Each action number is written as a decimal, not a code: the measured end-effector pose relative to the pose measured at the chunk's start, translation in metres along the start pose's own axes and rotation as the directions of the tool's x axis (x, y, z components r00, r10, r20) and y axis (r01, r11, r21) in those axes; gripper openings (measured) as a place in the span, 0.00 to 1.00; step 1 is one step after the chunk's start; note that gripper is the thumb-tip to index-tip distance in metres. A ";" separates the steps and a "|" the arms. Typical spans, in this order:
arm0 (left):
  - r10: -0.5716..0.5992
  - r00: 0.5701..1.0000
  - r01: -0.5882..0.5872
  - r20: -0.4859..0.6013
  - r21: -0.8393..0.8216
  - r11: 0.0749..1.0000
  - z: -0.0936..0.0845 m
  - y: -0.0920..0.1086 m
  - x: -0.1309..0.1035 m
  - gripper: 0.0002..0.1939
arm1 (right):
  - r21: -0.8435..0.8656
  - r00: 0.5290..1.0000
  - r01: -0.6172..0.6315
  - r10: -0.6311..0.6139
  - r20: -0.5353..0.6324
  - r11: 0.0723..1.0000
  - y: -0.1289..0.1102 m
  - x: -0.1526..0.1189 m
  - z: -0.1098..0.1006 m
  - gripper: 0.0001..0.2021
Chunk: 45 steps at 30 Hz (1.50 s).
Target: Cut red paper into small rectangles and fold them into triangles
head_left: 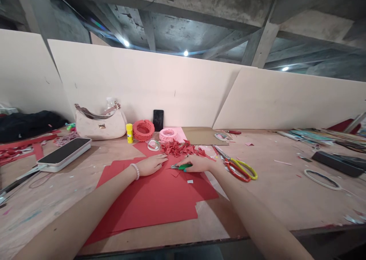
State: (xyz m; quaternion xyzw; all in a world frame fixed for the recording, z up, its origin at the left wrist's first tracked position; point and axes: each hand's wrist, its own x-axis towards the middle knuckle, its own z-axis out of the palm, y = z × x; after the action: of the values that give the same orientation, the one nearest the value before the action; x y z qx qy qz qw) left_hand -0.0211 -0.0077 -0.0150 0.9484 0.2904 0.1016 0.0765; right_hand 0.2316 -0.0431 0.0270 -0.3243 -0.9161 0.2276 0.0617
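My left hand (pixel 150 164), with a beaded bracelet at the wrist, lies flat on sheets of red paper (pixel 148 199), fingers stretched out. Close by, my right hand (pixel 196 163) is closed around a green utility knife (pixel 187 166), whose metal tip points left, near the left fingertips. Small cut pieces of paper lie beside the knife, including a white scrap (pixel 190 181). Just beyond both hands is a heap of folded red paper pieces (pixel 183 148).
Scissors with red handles (pixel 240 172) and others with yellow handles (pixel 251 169) lie to the right. Behind the heap stand red (pixel 143 130) and pink (pixel 168 134) paper rings, a yellow glue stick (pixel 129 133), a phone (pixel 158 119) and a handbag (pixel 100 126). A power bank (pixel 65 153) sits left.
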 end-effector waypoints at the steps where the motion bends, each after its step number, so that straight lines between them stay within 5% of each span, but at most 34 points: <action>1: -0.005 1.000 0.005 0.007 -0.002 1.000 0.000 0.000 0.000 0.21 | -0.002 1.000 -0.001 0.001 0.002 1.000 0.000 -0.001 -0.001 0.21; 45: -0.022 1.000 0.022 0.012 -0.027 0.999 0.003 -0.004 -0.001 0.22 | -0.155 0.989 -0.065 0.043 -0.145 0.986 0.005 0.008 0.013 0.21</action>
State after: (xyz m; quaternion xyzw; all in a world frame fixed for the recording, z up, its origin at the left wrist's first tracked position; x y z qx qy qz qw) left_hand -0.0229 -0.0049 -0.0193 0.9446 0.2990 0.0990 0.0921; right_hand 0.2248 -0.0394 0.0125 -0.3682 -0.9156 0.1316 0.0938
